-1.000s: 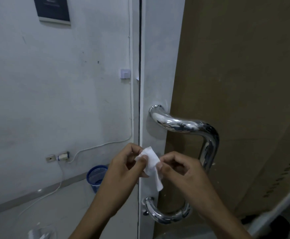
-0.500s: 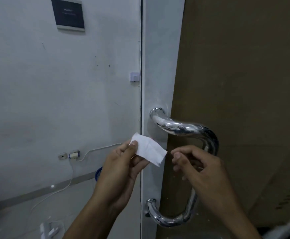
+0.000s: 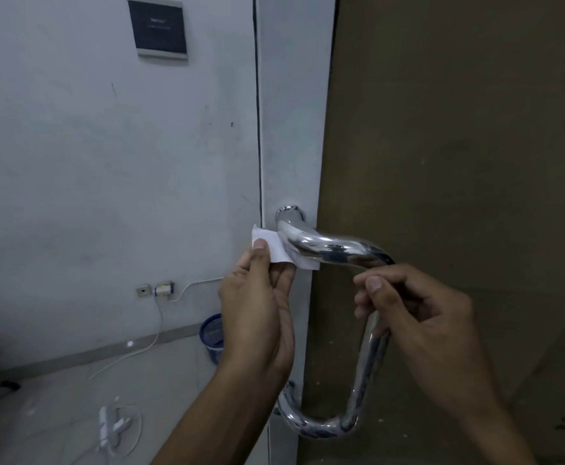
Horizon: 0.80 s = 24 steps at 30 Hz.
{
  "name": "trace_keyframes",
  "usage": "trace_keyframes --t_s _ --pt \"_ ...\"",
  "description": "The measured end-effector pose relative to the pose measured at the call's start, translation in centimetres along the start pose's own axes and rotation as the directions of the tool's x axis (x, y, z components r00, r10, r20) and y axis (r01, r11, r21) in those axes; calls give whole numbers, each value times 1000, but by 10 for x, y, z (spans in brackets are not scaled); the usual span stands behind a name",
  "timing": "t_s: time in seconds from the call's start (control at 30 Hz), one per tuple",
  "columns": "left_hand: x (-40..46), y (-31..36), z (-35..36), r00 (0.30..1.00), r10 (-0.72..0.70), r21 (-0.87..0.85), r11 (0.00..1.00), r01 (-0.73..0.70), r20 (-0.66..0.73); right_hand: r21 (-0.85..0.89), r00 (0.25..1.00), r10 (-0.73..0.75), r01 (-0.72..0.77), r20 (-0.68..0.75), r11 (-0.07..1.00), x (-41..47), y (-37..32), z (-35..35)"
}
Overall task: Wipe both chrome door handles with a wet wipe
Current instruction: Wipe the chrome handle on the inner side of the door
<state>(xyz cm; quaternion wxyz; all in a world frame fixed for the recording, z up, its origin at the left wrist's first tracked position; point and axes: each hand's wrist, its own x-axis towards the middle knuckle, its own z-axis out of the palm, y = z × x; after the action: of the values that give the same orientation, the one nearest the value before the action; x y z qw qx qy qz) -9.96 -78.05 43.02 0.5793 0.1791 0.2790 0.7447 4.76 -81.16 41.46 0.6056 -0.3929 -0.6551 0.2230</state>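
Your left hand pinches the wet wipe between thumb and fingers, its far edge tucked behind the chrome door handle near the upper mount. Your right hand curls loosely around the handle's vertical bar, beside the door edge.

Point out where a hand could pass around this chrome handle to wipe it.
The loop between the chrome handle and the door edge is open in its lower half, above the bottom bend. The top is crowded: the left hand presses the wipe behind the upper bend, and the right hand curls around the vertical bar.
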Motion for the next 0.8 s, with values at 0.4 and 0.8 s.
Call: trace_keyframes --t_s 0.4,0.8 --pt "-4 -13 15 986 -161 -342 930 133 -54 125 998 -8 -1 69 992 0 9 -25" --pt "-4 -14 20 990 -135 -291 946 142 42 158 997 -21 9 73 987 0 11 -32"
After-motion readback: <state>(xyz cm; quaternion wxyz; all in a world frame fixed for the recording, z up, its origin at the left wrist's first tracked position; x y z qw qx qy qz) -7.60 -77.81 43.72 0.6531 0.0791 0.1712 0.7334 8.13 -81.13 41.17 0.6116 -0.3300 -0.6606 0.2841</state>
